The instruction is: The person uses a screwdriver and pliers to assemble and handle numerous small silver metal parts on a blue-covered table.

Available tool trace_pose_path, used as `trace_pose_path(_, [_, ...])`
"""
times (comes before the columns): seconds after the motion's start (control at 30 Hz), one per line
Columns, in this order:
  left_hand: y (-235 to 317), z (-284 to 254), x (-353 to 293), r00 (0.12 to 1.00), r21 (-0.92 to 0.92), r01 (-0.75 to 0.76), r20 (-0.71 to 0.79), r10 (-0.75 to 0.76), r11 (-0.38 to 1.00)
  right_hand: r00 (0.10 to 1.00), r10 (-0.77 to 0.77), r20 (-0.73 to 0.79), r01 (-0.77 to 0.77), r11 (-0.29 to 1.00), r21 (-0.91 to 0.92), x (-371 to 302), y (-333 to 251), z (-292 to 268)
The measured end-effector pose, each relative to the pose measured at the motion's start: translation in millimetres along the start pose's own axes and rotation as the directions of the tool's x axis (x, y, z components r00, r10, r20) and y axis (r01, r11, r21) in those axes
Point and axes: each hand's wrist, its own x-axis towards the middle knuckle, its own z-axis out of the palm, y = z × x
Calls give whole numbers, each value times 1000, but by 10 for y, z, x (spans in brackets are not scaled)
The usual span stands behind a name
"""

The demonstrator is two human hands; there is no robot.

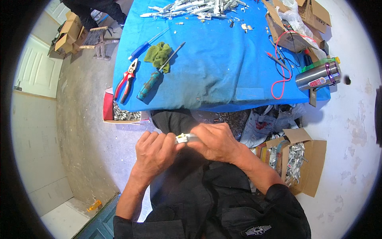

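Observation:
In front of my lap, my left hand (156,153) and my right hand (217,142) hold the two ends of a small, slim white and silver part (182,138) with a yellowish bit at its middle. Both hands are closed, the thumbs near each other, and the fingers cover most of the piece. On the blue-covered table (223,75) beyond lie red-handled pliers (126,81), a screwdriver with a teal handle (149,85), another with a blue handle (139,51), and a crumpled green cloth (158,55).
A pile of similar silver-white parts (199,8) lies at the table's far side. A steel flask (318,75) and red and black test leads (283,65) are at right. Cardboard boxes (314,163) of metal pieces stand below. At far left, a person's dark-clothed legs (97,10) show.

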Motion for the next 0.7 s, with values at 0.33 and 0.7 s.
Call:
trace_pose_path(0.33, [85, 27, 58, 997, 3, 72, -24, -72, 997, 996, 35, -78, -36, 999, -10, -38, 60, 75])
trace_pose_path(0.7, [208, 319, 107, 963, 30, 234, -144, -228, 972, 967, 101, -234, -110, 994, -26, -10, 121, 209])
